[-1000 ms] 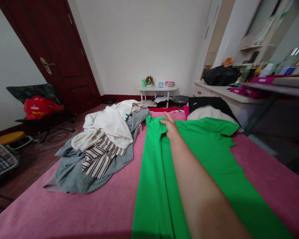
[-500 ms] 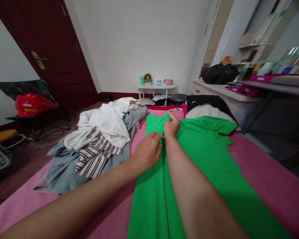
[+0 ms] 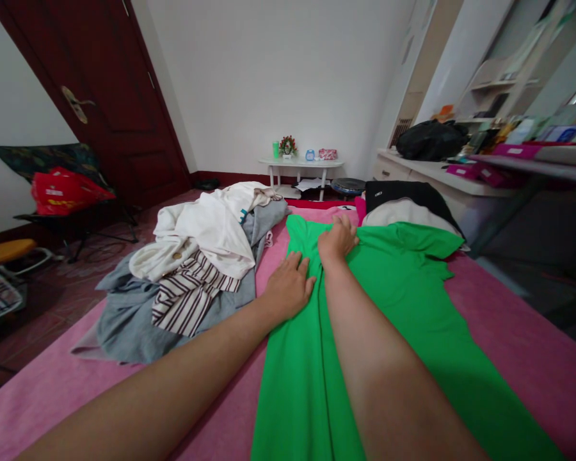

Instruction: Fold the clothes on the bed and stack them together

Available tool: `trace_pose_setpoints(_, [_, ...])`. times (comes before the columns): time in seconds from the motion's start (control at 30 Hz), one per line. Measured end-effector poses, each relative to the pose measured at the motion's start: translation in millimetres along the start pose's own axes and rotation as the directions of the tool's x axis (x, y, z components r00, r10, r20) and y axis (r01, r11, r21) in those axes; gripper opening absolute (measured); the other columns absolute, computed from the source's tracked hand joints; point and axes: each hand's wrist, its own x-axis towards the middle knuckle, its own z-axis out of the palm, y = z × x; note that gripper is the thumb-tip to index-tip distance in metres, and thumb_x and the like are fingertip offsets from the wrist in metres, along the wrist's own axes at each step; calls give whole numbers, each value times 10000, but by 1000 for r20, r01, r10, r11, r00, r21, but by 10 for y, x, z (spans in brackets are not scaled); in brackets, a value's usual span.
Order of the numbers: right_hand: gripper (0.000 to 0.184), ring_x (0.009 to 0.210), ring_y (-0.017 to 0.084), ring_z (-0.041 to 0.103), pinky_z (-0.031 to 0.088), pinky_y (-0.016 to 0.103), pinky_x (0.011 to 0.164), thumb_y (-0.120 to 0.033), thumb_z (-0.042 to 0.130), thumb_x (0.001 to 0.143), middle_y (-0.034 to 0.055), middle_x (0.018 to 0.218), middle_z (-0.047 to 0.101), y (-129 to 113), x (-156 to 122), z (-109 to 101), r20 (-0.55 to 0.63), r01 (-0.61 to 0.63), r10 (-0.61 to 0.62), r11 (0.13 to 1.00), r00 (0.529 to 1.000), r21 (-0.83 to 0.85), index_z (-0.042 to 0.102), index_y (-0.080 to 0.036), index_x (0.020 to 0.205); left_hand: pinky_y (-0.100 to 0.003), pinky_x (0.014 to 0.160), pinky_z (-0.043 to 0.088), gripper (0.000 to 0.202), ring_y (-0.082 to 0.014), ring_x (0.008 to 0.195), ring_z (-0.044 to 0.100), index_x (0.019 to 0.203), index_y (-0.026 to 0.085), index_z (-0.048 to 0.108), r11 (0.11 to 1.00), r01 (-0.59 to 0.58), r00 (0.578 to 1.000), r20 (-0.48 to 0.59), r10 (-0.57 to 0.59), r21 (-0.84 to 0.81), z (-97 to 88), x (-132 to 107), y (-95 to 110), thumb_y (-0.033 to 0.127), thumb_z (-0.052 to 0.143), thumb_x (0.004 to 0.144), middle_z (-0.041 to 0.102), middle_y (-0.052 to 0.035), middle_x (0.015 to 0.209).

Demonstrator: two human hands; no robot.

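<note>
A long green short-sleeved shirt (image 3: pixel 398 301) lies spread over the pink bed cover (image 3: pixel 211 416), its near end running out of view. Its left side is folded over inward, leaving a lengthwise edge down the fabric. My left hand (image 3: pixel 290 285) rests flat on that folded strip, fingers apart. Farther up, near the collar end, my right hand (image 3: pixel 336 240) presses on the cloth with fingers extended; part of its palm side is hidden. Neither hand grips the fabric.
To the left is a heap of clothes with a white top (image 3: pixel 206 224), a striped piece (image 3: pixel 189 294) and grey cloth (image 3: pixel 129 320). Folded black clothing (image 3: pixel 408 195) lies at the far right. Beyond stand a small white table (image 3: pixel 302 162) and a chair with a red bag (image 3: pixel 70 192).
My left hand has gone from bent fingers at the fold to lying flat with fingers spread. My right hand's fingers have opened out on the cloth. The view has shifted slightly.
</note>
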Motion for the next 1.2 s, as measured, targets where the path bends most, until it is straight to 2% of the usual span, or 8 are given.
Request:
trace_pose_setpoints(0.13, [421, 1306, 238, 348, 175, 496, 1113, -169, 370, 874, 50, 1363, 512, -48, -34, 22, 132, 290, -284, 957, 950, -28, 589, -242, 1226, -411, 1122, 283, 490, -274, 1328, 371, 1341, 84, 444, 1000, -12, 1000, -27, 12, -25, 6, 8, -24, 369, 393, 946, 435, -172, 1404])
trace_pose_setpoints(0.27, [450, 1384, 313, 225, 128, 604, 1097, -375, 364, 919, 49, 1461, 402, 66, -61, 176, 447, 237, -144, 958, 883, -161, 501, -274, 1336, -407, 1108, 302, 466, -273, 1319, 382, 1316, 104, 466, 999, -9, 999, -39, 8, -40, 13, 4, -35, 370, 409, 937, 445, -165, 1394])
trace_pose_setpoints(0.43, [561, 1419, 331, 122, 112, 614, 1095, -481, 267, 937, 45, 1556, 197, 139, -31, 224, 563, 272, -93, 931, 821, -244, 312, -272, 1455, -388, 1100, 312, 462, -267, 1306, 399, 1305, 102, 486, 997, -29, 998, -55, 25, -68, 17, -2, -66, 368, 416, 934, 458, -164, 1382])
trace_pose_setpoints(0.53, [597, 1428, 321, 86, 91, 600, 1106, -531, 248, 933, 29, 1569, 136, 199, 6, 121, 653, 353, -142, 913, 744, -203, 239, -287, 1478, -379, 1100, 312, 479, -260, 1308, 401, 1317, 101, 489, 994, -38, 998, -56, 32, -107, 18, -5, -108, 380, 426, 933, 452, -164, 1395])
trace_pose_setpoints(0.63, [608, 1434, 292, 77, 85, 562, 1123, -554, 235, 933, 15, 1573, 102, 349, 2, -25, 695, 414, -194, 895, 693, -164, 201, -301, 1485, -350, 1092, 325, 467, -239, 1288, 433, 1289, 113, 533, 984, -52, 997, -68, 41, -173, 10, -6, -156, 400, 413, 941, 478, -149, 1382])
trace_pose_setpoints(0.87, [614, 1437, 261, 88, 119, 552, 1126, -558, 174, 945, 35, 1572, 92, 671, -333, -509, 693, 490, -209, 840, 690, -234, 142, -289, 1496, -299, 1079, 339, 377, -184, 1255, 477, 1209, 93, 610, 946, -49, 997, -70, 28, -320, -5, 22, -233, 214, 370, 944, 578, -122, 1293])
trace_pose_setpoints(1.1, [622, 1430, 295, 101, 199, 568, 1109, -525, 231, 949, 87, 1566, 86, 746, -865, -1144, 771, 611, -226, 750, 595, -251, 178, -235, 1496, -293, 1078, 351, 357, -197, 1214, 516, 1168, 120, 644, 935, -33, 996, -86, 3, -354, -11, 3, -220, 128, 480, 851, 601, -86, 1271])
trace_pose_setpoints(1.2, [626, 1417, 321, 152, 254, 559, 1095, -458, 383, 931, 140, 1560, 71, 655, -1172, -1494, 766, 669, -340, 727, 546, -155, 231, -208, 1485, -295, 1079, 355, 353, -199, 1215, 517, 1159, 134, 654, 930, -29, 996, -94, -6, -366, -20, -9, -219, 129, 504, 838, 613, -75, 1257])
